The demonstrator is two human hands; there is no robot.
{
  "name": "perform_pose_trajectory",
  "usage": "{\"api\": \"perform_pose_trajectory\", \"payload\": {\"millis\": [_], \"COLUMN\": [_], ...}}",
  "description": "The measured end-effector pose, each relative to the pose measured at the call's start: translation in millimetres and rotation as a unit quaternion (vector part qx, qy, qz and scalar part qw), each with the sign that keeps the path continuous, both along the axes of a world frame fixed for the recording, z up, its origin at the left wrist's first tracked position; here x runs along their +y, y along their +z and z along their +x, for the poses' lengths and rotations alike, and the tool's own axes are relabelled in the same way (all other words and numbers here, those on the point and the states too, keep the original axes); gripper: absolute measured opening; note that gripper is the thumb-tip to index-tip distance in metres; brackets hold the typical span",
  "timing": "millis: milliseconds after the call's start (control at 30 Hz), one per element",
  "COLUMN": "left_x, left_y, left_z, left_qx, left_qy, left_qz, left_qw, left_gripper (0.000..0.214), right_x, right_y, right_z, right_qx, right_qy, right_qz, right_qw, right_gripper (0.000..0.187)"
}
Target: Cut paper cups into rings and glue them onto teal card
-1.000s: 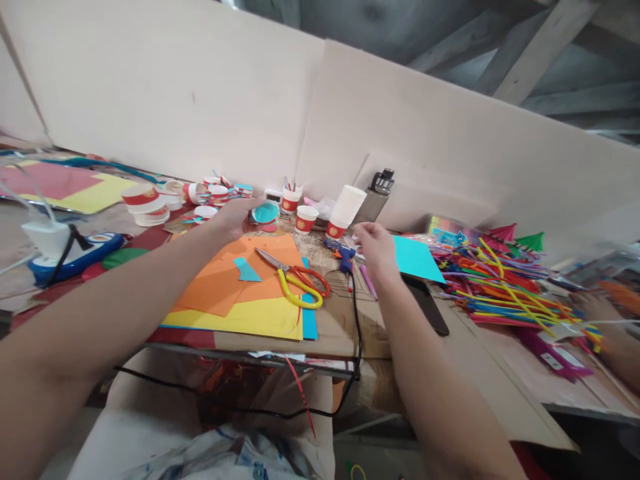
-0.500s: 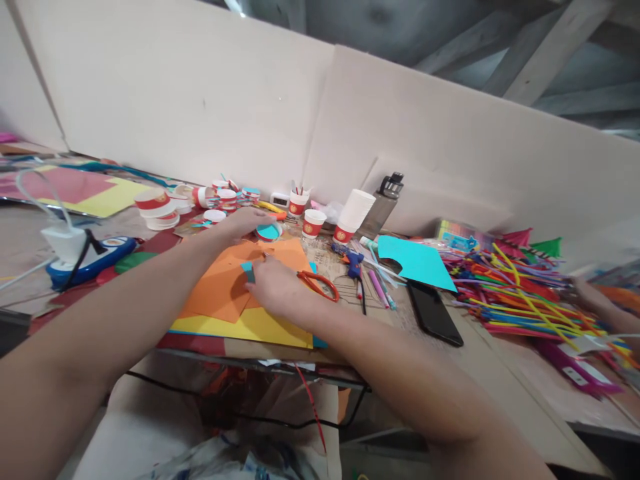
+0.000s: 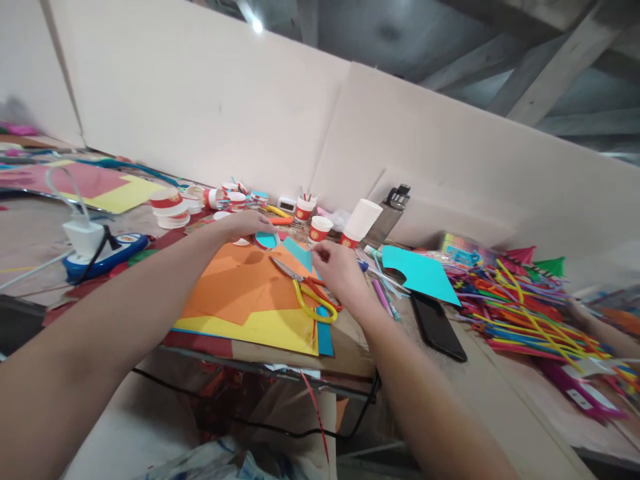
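Note:
My left hand point(image 3: 250, 225) reaches over the orange paper point(image 3: 230, 280), its fingers at the rim of a shallow paper-cup base point(image 3: 267, 239) with blue inside. The fingertips are partly hidden behind the rim. My right hand point(image 3: 336, 263) is closed in a pinch at the edge of a small blue paper piece point(image 3: 299, 251), to the right of the cup base. Below the right hand, scissors with yellow handles point(image 3: 304, 307) lie slightly open on the papers, overlapping orange-handled scissors point(image 3: 327, 293). Yellow paper point(image 3: 270, 327) and a blue sheet point(image 3: 325, 339) lie underneath.
Red-and-white paper cups point(image 3: 320, 229) and a grey bottle point(image 3: 390, 217) stand along the board wall. To the right are a cut turquoise sheet point(image 3: 430, 270), a black phone point(image 3: 437, 327) and many pipe cleaners point(image 3: 525, 307), with another person's arm point(image 3: 595, 327). A blue power strip point(image 3: 107, 257) sits left.
My right hand has moved right and away from me with the blue paper piece, uncovering the yellow-handled scissors. My left hand and the cup base have shifted slightly left.

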State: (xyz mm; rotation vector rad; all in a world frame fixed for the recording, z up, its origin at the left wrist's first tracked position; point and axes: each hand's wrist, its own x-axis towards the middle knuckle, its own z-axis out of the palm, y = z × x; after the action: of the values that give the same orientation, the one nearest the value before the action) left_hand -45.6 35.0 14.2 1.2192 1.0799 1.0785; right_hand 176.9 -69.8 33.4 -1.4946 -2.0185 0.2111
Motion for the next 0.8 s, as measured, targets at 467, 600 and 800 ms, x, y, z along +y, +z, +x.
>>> {"api": "perform_pose_trajectory", "payload": {"millis": [467,600,800], "left_x": [-29.5,-35.4,-30.0], "left_y": [16.7,4.8,-2.4], "left_z": [28.0,47.8,54.4], "left_qx": [0.240,0.095,-0.069], "left_qy": [-0.226,-0.199,-0.122], "left_qz": [0.201,0.174,0.102], "left_qw": [0.923,0.960,0.985], "left_gripper": [0.035,0.031,0.036], "right_x": [14.2,11.1,4.3], "right_y": [-23.7,-22.3,-11.7], "right_z": [16.4,13.6,25.6], "right_qx": [0.334,0.338,0.103], "right_qy": [0.008,0.018,0.041], "right_qz": [-0.043,-0.037,-0.088], "right_qw": [0.941,0.940,0.990], "right_gripper": [0.019,0.020,0.020]}}
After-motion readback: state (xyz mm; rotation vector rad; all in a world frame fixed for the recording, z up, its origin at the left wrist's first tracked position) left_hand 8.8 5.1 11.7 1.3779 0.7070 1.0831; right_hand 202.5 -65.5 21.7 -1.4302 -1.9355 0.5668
